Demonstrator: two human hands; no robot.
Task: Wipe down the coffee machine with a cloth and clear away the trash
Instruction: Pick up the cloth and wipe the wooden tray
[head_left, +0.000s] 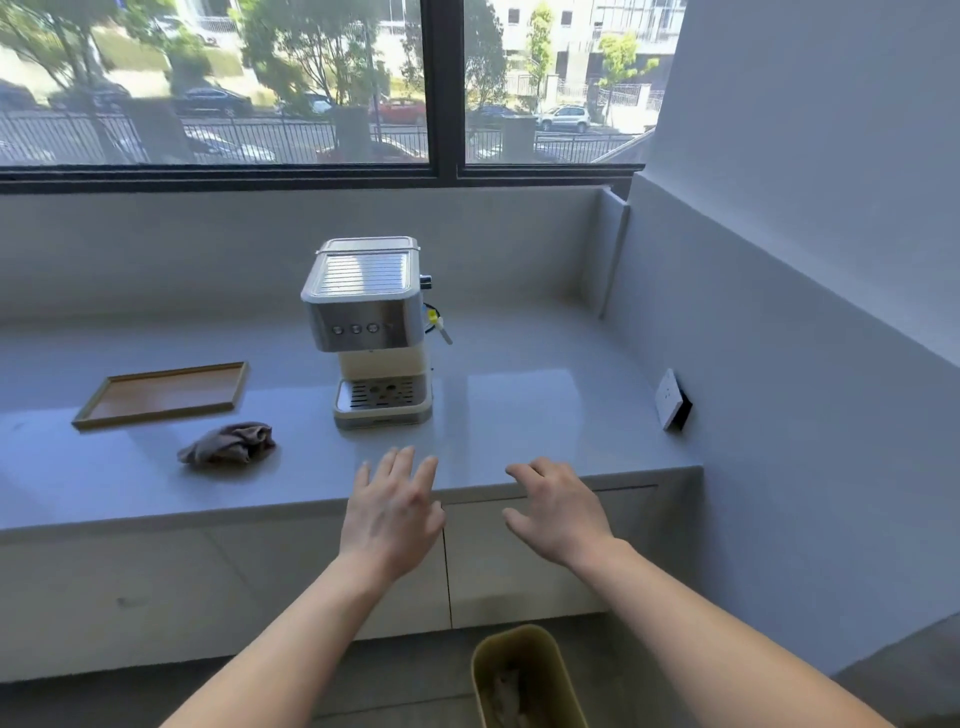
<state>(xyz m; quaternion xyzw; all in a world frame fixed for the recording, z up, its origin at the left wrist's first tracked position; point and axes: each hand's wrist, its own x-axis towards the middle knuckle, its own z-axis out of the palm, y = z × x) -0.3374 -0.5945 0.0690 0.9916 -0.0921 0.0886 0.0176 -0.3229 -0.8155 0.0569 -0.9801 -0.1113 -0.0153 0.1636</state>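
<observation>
**Both hands empty, cloth lying on the counter**

The coffee machine (369, 322) stands upright towards the far middle of the pale counter (545, 395), with its drip grille facing the near edge. The cloth (228, 444) lies crumpled in a heap on the counter, near and to the left of the machine and apart from it. Just beyond the cloth, further left, is a flat wooden tray (161, 395) with nothing on it.

The left hand (389, 512) and the right hand (558, 512) both hover over the near edge of the counter in front of the machine. The left hand's fingers are spread and nearly straight. The right hand's are loosely bent. Neither hand holds or touches anything.

On the floor below, at the near edge of the view, stands a yellowish bin (519, 633) with something pale and crumpled (506, 691) inside. No loose trash shows on the counter, so the clearing part looks done, or nearly so. Whether the machine has been wiped cannot be told from its surface; it looks clean, but that proves little. With the cloth lying untouched, this is either the moment before the wiping starts or the close of the job. If wiping is left, picking up the cloth comes first.

A wall socket (672, 400) sits on the right wall, well apart from the machine.
</observation>
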